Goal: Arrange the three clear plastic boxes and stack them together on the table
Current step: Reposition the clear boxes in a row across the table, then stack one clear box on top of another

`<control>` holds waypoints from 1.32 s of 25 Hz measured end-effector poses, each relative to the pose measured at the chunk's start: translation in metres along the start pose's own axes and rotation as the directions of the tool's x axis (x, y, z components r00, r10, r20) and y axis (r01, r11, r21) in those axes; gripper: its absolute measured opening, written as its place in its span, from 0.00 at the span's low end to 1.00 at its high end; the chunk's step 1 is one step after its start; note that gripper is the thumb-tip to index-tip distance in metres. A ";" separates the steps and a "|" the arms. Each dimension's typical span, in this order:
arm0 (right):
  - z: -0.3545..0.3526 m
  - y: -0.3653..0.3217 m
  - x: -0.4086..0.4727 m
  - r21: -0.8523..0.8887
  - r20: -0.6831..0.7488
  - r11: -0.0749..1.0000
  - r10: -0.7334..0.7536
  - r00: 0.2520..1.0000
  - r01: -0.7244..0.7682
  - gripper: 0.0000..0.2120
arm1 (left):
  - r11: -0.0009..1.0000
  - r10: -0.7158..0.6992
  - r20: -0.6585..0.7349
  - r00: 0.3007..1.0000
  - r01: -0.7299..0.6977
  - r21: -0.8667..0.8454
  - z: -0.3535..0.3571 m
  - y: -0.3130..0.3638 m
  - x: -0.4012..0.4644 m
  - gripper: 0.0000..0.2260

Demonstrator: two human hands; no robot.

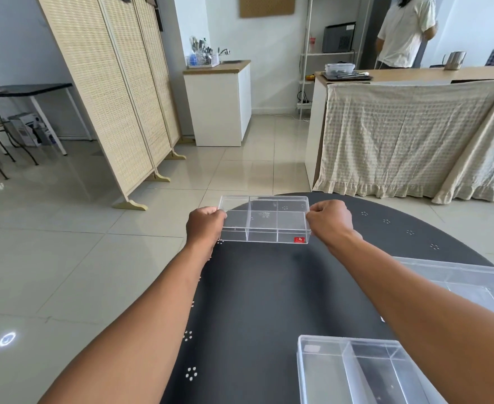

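Observation:
A clear divided box point(264, 220) with a small red sticker at its near right corner is held over the far part of the round black table point(257, 293). My left hand point(205, 224) grips its left end and my right hand point(329, 221) grips its right end. Whether the box touches the table I cannot tell. A second clear box point(362, 371) with inner dividers sits at the table's near right. A third, larger clear box point(470, 284) lies at the right edge, partly behind my right forearm.
Beyond the table's left edge is tiled floor, with a woven folding screen point(117, 91) at the far left. A cloth-draped counter point(409, 135) stands behind the table on the right, and a person in a white shirt point(406, 30) is behind it.

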State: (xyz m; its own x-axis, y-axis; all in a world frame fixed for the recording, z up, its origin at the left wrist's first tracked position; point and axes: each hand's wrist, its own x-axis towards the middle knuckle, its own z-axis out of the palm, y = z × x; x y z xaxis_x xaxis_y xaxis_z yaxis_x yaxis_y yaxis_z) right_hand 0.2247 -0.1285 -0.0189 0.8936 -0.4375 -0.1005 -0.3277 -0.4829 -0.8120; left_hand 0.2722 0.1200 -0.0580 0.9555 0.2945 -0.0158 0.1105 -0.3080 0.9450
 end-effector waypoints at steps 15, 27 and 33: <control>-0.031 0.015 -0.028 -0.029 0.006 0.994 -0.108 0.994 0.108 0.17 | 1.000 0.027 -0.117 0.993 -0.029 -0.009 -0.019 -0.003 -0.053 0.16; -0.153 0.083 -0.165 0.196 -0.082 0.967 -0.152 0.985 0.165 0.11 | 0.996 0.072 0.106 0.992 -0.065 -0.068 -0.048 0.021 -0.252 0.16; -0.179 0.137 -0.215 0.184 -0.174 0.979 -0.057 0.983 0.090 0.14 | 0.997 0.077 0.184 0.980 -0.081 0.016 -0.026 0.013 -0.306 0.13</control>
State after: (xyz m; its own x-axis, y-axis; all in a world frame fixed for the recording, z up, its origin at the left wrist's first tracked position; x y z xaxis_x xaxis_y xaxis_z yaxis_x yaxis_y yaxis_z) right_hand -0.0671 -0.2369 -0.0058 0.8439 -0.5343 0.0478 -0.1844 -0.3726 -0.9095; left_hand -0.0255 0.0490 -0.0322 0.9952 0.0981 -0.0032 0.0370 -0.3449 0.9379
